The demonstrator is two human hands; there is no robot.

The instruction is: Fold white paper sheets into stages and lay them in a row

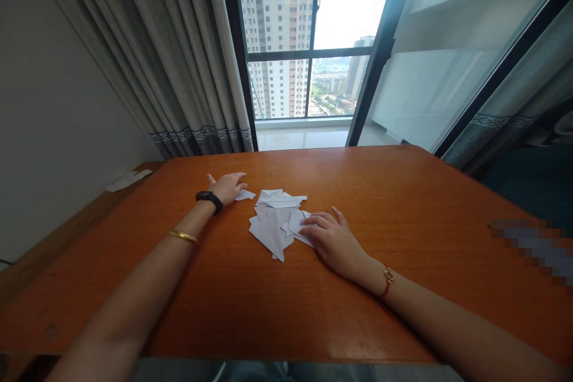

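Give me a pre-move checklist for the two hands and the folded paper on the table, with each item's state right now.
1. Left hand on the small paper scrap: ok, fingertips touch it.
2. Right hand on the pile of folded white paper: ok, fingers rest flat on its right edge.
3. Either hand gripping paper: not ok, both lie open and flat.
4. Pile well inside the wooden table edge: ok, it sits near the middle.
5. How many separate pieces are in the pile: cannot tell, they overlap.
6. Wristwatch clear of the paper: ok.

High-rise flat: curtains (188,59), balcony window (308,42).
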